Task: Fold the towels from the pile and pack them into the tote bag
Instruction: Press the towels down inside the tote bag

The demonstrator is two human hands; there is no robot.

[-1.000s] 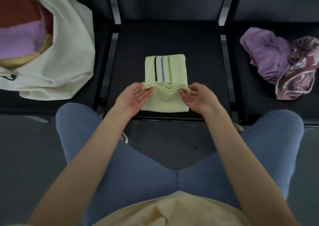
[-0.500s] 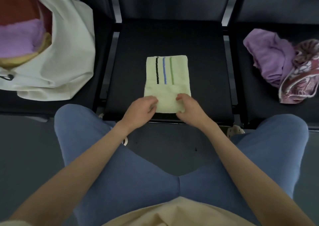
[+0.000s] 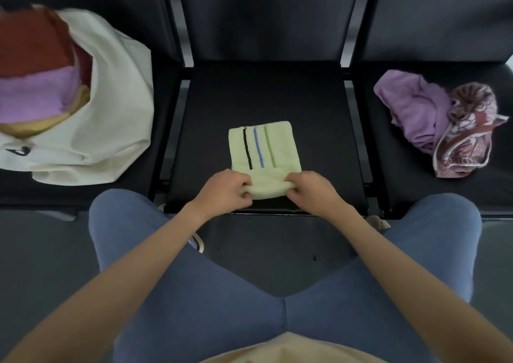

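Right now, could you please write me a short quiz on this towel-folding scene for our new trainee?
1. True or false: both hands grip the near edge of the pale green towel.
2. Which seat holds the tote bag: A) the one to the person's left, B) the middle one, C) the one to the person's right?
3. Fill in: the towels not yet folded are a purple one and a ____ patterned one.

Key:
1. True: the left hand and right hand each pinch that edge.
2. A.
3. Red.
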